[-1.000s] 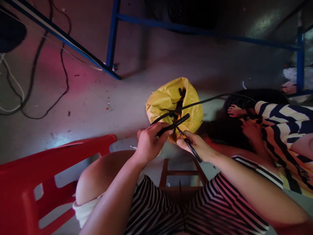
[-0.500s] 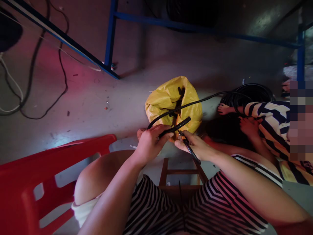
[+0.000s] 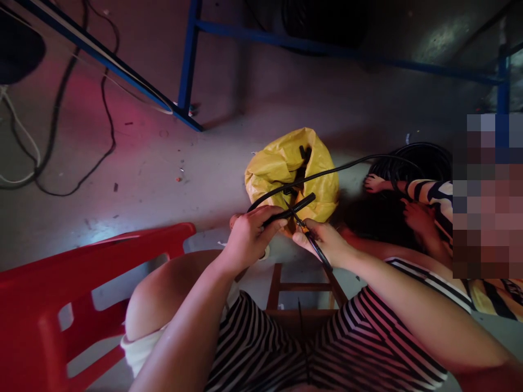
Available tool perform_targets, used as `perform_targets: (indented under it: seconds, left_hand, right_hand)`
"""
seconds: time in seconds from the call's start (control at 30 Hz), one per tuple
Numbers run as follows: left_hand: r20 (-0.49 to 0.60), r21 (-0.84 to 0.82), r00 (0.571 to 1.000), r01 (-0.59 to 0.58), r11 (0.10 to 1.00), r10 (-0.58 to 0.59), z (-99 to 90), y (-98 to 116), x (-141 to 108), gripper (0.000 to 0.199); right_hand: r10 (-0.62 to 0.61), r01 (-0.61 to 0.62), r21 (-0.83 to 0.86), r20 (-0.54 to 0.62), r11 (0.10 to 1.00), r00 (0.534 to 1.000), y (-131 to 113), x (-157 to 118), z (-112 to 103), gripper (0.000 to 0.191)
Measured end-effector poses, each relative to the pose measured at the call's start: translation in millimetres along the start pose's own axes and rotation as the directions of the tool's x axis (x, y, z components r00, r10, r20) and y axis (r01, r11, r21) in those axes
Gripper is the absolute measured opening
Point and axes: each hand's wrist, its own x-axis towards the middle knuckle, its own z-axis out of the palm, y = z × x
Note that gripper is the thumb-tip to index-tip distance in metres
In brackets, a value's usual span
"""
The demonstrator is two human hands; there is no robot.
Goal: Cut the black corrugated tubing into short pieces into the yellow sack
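Hand left (image 3: 250, 235): curled round black hose (image 3: 304, 203) | hand right (image 3: 327, 243): gripping cutter (image 3: 305, 229)

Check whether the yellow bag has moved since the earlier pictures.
No; against the blue frame, the yellow bag shows no visible shift in any direction.

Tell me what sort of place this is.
Probably a workshop or small factory: someone is holding a black ribbed piece, a big coil of black cable or tubing lies nearby, and a blue frame stands ahead.
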Motion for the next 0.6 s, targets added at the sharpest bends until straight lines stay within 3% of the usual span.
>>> perform_targets:
  seconds: [0.3,0.6]
  left_hand:
    - [-0.008,0.004,0.999,0.036,0.999,-0.036,2.5,-1.8,2.2,0.028]
    - [0.016,-0.022,0.998,0.069,0.997,-0.069,5.4,-1.6,3.1,0.028]
  right_hand:
    - [-0.065,0.061,-0.073,-0.05,0.995,0.997,8.7,0.0,0.5,0.07]
    - [-0.052,0.047,-0.053,-0.101,0.998,0.993,16.1,-3.8,1.5,0.068]
